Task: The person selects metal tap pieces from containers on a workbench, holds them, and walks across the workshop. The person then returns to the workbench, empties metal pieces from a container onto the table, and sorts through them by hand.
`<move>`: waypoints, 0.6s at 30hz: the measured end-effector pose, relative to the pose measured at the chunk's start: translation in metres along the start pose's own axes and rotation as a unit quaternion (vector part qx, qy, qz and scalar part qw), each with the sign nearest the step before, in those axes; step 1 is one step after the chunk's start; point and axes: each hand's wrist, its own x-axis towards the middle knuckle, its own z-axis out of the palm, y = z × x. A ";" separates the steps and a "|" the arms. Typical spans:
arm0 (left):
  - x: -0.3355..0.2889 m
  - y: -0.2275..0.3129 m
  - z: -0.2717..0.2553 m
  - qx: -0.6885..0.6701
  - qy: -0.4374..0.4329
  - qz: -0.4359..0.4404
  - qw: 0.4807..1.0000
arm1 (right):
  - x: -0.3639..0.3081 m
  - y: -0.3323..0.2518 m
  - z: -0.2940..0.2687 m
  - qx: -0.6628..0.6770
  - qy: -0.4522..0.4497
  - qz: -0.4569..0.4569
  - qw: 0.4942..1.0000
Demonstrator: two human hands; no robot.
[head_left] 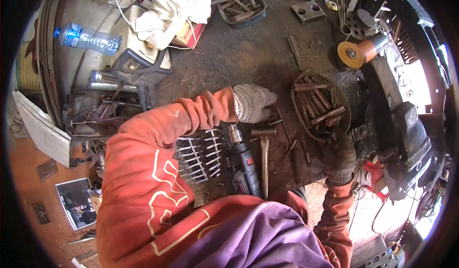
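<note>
My left hand (255, 103), in a grey knitted glove, is over the dark, gritty bench. Its fingers look curled together, and anything inside them is hidden. Just to its right lie a thin metal rod (284, 124) and a hammer (265, 158) with a long handle. My right hand (341, 159), in a darker, dirty glove, is at the near rim of an oval basin (293, 100). Shadow hides its fingertips. Rusty metal pieces (321, 98) fill that basin. A black power drill (245, 167) lies near my body, beside rows of short-barred metal pieces (194, 158).
Another basin of metal pieces (243, 10) stands at the back. A bench grinder (358, 52) and a dark vise (406, 139) are at right. At left are a plastic bottle (88, 38), a white cloth (172, 10) and a dark tool case (138, 67).
</note>
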 end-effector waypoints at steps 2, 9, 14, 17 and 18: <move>-0.010 0.003 -0.014 0.003 -0.007 -0.002 1.000 | 0.000 0.007 0.008 0.187 0.017 0.010 0.982; 0.040 -0.010 -0.026 -0.186 0.048 -0.040 0.981 | 0.009 -0.027 0.003 -0.072 0.005 -0.229 0.971; 0.061 -0.004 -0.013 -0.384 0.124 -0.031 0.915 | 0.014 -0.091 -0.003 -0.061 -0.027 -0.276 0.959; 0.043 -0.017 -0.008 -0.352 0.183 0.013 0.918 | 0.008 -0.086 -0.008 -0.088 -0.058 -0.252 0.962; 0.034 -0.025 -0.004 -0.351 0.196 0.018 0.915 | 0.007 -0.087 -0.009 -0.078 -0.060 -0.258 0.961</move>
